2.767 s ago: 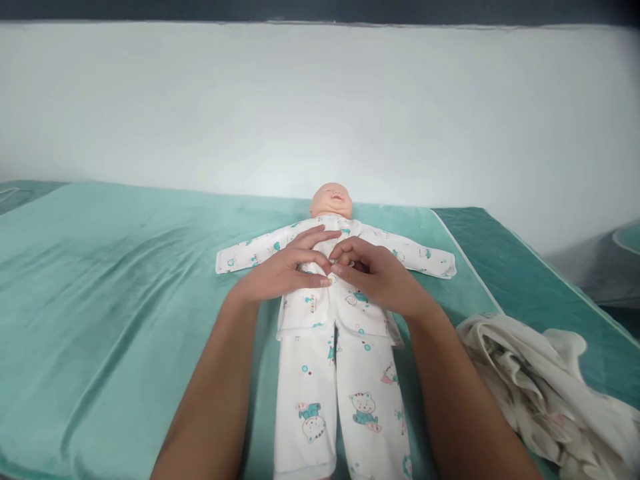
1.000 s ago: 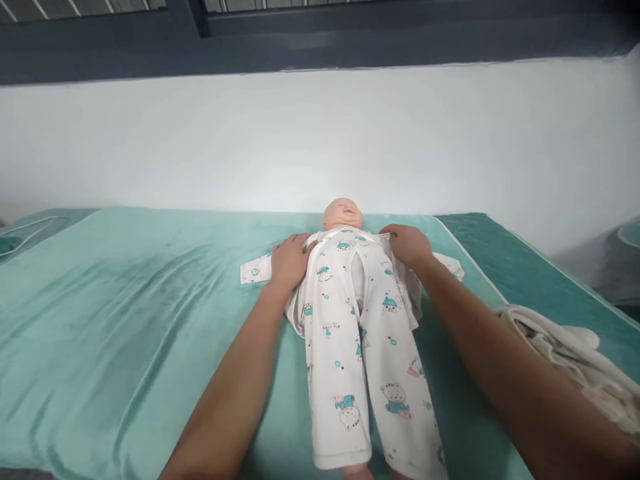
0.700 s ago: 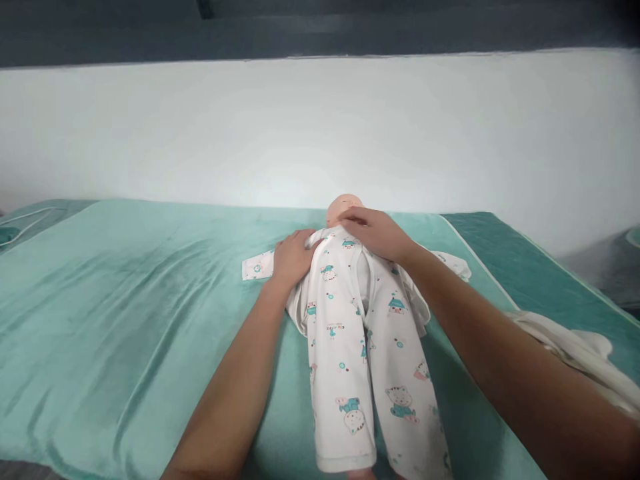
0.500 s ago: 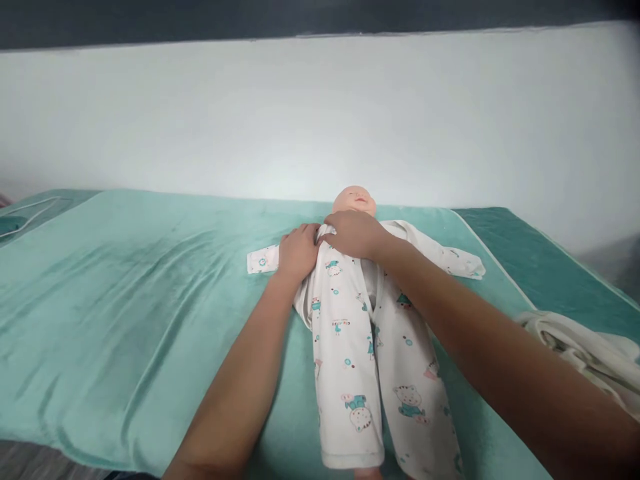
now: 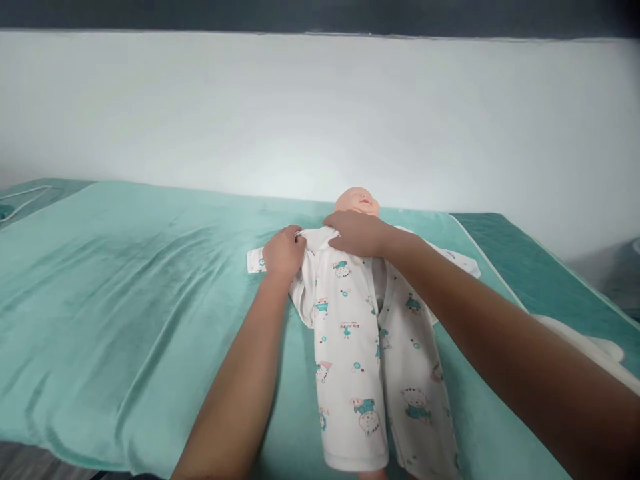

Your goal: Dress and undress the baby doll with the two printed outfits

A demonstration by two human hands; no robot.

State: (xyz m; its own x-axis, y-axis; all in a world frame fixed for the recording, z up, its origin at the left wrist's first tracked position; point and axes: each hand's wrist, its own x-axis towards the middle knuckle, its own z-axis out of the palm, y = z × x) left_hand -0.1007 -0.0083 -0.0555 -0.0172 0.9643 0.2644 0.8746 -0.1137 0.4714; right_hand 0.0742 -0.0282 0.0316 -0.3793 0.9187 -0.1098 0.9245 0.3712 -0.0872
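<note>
A baby doll (image 5: 356, 200) lies on its back, its bare head toward the wall and a foot showing at the near end. It wears white baby clothes (image 5: 345, 333) printed with teal cartoon animals, the sleeves stretched to either side and two trouser legs toward me. My left hand (image 5: 284, 252) is closed on white cloth by the shoulder on the left, in front of that sleeve. Across the upper chest reaches my right hand (image 5: 356, 233), fingers closed on the upper edge of the cloth; its fingertips are partly hidden. White fabric (image 5: 320, 238) is stretched between both hands.
A light teal blanket (image 5: 150, 320), wrinkled at the left, covers the table. Darker teal cloth (image 5: 545, 267) shows at the right. A pile of white cloth (image 5: 585, 340) lies partly behind my right forearm. A white wall (image 5: 300, 113) stands behind.
My left hand has moved left, away from my right hand, drawing the cloth at the shoulder outward. More white fabric shows between them. My right hand stays at the chest.
</note>
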